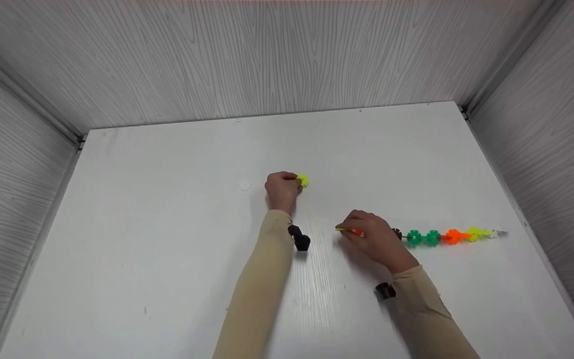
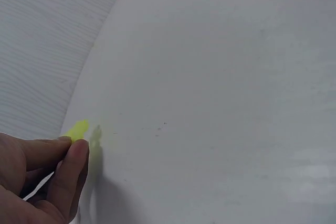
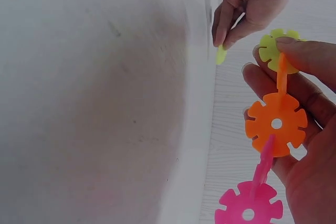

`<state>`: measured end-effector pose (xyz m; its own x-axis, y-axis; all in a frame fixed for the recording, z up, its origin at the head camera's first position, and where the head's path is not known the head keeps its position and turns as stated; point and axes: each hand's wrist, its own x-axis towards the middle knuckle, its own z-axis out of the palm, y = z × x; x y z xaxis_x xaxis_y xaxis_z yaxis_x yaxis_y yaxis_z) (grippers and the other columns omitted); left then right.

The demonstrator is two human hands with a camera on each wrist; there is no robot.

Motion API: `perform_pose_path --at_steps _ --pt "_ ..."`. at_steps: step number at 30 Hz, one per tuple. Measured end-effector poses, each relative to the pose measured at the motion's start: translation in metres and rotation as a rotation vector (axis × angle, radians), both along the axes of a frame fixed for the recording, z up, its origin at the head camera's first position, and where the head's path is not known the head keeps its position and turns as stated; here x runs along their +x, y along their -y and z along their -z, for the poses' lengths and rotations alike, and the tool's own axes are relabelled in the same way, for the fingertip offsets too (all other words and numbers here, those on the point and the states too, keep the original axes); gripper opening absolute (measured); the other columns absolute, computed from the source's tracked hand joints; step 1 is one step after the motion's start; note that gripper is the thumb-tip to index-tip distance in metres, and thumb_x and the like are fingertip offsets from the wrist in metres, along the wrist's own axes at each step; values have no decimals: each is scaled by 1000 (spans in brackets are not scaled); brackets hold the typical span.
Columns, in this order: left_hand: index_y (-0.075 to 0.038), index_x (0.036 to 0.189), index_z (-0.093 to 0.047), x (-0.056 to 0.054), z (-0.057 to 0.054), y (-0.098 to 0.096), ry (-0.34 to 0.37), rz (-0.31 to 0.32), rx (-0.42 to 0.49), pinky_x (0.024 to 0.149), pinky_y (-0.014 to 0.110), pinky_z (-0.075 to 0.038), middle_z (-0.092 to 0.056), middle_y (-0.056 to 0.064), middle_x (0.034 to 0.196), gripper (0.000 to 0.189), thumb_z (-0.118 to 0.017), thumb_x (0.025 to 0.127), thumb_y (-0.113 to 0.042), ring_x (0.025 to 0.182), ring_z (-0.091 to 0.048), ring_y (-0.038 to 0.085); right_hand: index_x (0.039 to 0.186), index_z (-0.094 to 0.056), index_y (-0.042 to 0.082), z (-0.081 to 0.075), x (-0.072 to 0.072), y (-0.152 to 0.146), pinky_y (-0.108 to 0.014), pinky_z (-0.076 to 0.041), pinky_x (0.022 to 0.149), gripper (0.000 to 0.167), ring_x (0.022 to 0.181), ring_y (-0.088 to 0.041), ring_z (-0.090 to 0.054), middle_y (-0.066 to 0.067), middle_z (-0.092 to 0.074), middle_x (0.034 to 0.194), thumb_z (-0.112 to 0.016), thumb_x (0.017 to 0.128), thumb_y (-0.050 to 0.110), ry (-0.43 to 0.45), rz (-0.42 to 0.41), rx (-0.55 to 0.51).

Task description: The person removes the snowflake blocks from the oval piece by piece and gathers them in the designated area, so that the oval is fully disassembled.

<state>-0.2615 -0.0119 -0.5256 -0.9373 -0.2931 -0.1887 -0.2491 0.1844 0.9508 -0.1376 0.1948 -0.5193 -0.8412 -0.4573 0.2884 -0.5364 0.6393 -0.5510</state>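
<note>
My left hand (image 1: 283, 192) pinches a loose yellow notched interlocking disc (image 1: 303, 180) between thumb and fingertips, above the middle of the table. Lower and to the right, my right hand (image 1: 374, 239) grips the left end of a chain of interlocking discs. In the right wrist view, its thumb presses on the yellow end disc (image 3: 269, 53), with fingers behind it. An edge-on orange disc, a flat orange disc (image 3: 262, 124) and pink discs (image 3: 233, 211) follow, slotted crosswise. Beyond the hand run green discs (image 1: 414, 238), then orange, yellow and clear ones; the hand hides part of the chain.
A single white disc (image 1: 244, 185) lies on the white table (image 1: 142, 224), left of my left hand. Wood-grain panels (image 1: 267, 60) close off the back and both sides. Black devices (image 1: 302, 243) are strapped at both wrists.
</note>
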Motion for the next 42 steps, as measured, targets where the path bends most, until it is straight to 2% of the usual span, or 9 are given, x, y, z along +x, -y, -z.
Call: perform_pose_path --at_steps 7,14,20,28,32,35,37,42 --pt "0 105 -72 -1 -5 -3 51 36 -123 75 30 -56 -68 12 103 19 -67 86 2 92 -66 22 101 -77 9 -2 0 2 -33 -53 78 15 86 -13 -58 6 -63 93 -73 88 4 -7 -6 -19" --pt "2 111 -71 -3 -8 -2 49 61 -154 79 30 -55 -67 14 110 25 -61 88 2 98 -65 23 100 -77 8 0 1 1 -33 -53 77 15 85 -13 -59 5 -63 93 -74 87 2 -19 -14 -14" --pt "1 118 -68 -3 -9 -3 83 101 -185 83 31 -54 -65 15 118 29 -58 91 -1 106 -63 24 101 -77 8 1 1 0 -34 -53 78 15 85 -14 -59 5 -63 93 -73 88 3 -9 -5 -9" --pt "5 119 -66 0 -12 1 24 123 -222 87 34 -53 -64 18 119 30 -59 91 -2 110 -61 27 101 -77 9 0 1 -1 -32 -54 77 16 85 -13 -60 5 -63 93 -74 87 2 1 7 -35" --pt "6 119 -67 5 -14 4 -29 144 -219 88 34 -53 -65 18 118 30 -60 91 -4 110 -61 26 100 -73 12 -2 2 0 -34 -54 77 14 83 -12 -60 7 -65 92 -75 87 6 51 67 -64" --pt "5 116 -69 14 -15 6 -81 197 -181 86 31 -54 -69 15 110 29 -60 92 -6 104 -64 23 98 -69 15 -3 3 0 -35 -54 77 13 82 -12 -60 8 -67 91 -75 88 10 81 119 -81" --pt "6 115 -69 22 -14 7 -108 263 -121 82 29 -55 -70 13 104 27 -60 93 -7 97 -66 21 98 -68 15 -4 3 0 -36 -54 76 12 81 -13 -60 8 -68 91 -74 89 11 83 137 -95" --pt "9 121 -63 51 -13 10 -119 444 128 78 28 -58 -66 13 103 30 -63 94 -5 90 -68 22 101 -71 15 -3 1 -1 -34 -54 76 11 84 -10 -62 10 -69 96 -71 91 10 44 111 -149"
